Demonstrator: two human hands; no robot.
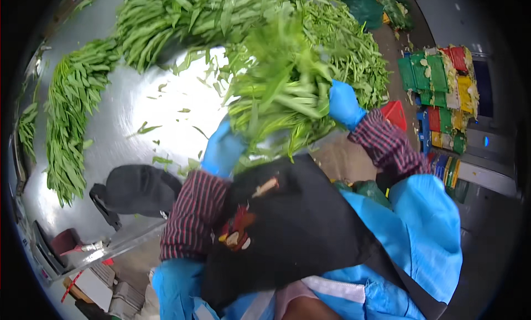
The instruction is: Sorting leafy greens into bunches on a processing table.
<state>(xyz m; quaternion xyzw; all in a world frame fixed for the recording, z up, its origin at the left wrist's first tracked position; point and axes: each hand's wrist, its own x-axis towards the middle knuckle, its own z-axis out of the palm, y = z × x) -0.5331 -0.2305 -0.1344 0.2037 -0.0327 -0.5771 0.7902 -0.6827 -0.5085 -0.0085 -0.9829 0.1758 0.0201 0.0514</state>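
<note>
A bunch of water spinach (282, 96), long narrow green leaves on pale stems, is held up between my two blue-gloved hands at the table's near edge. My right hand (345, 105) closes on the bunch's right side. On the lower left side my left hand (224, 148) grips it, its fingers partly hidden by leaves and blurred. The top of the bunch is smeared by motion. Behind it lies a big heap of the same greens (199, 16), spreading right into another pile (357, 60).
A long row of greens (74, 115) lies on the left of the shiny metal table (124, 126), with loose leaves scattered mid-table. A black bag (141, 188) sits near its front edge. Stacked coloured crates (437, 77) and a red basket (394, 115) stand to the right.
</note>
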